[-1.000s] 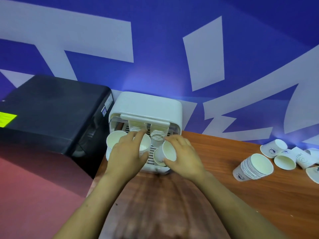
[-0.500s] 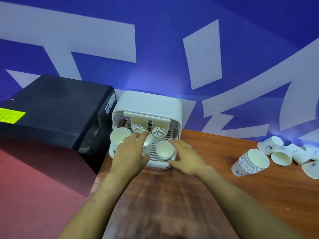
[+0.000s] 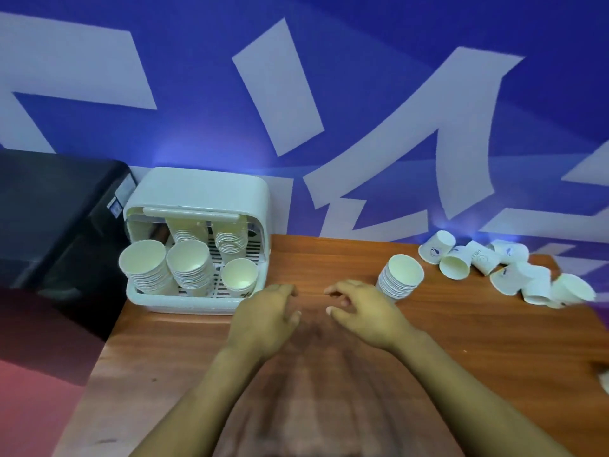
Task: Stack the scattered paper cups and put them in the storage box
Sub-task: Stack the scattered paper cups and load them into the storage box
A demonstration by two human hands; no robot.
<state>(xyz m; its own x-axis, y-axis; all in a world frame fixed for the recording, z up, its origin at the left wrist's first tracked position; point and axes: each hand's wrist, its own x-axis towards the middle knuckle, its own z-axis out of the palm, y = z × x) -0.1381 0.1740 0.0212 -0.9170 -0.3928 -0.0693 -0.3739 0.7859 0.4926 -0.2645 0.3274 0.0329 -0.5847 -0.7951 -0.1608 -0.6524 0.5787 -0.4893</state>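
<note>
The white storage box stands open at the table's back left, with several stacks of white paper cups inside and a short cup at its front right. Another stack of cups leans on the table right of centre. Several loose cups lie scattered at the far right. My left hand hovers over the table just right of the box, fingers loosely curled, holding nothing. My right hand is beside it, empty, just left of the leaning stack.
A black machine sits left of the box, beyond the table's left edge. The wooden table runs to a blue and white wall behind. A red floor lies at the lower left.
Both hands have let go of the cups in the box and drawn back to the right over the table. The view has swung right.
</note>
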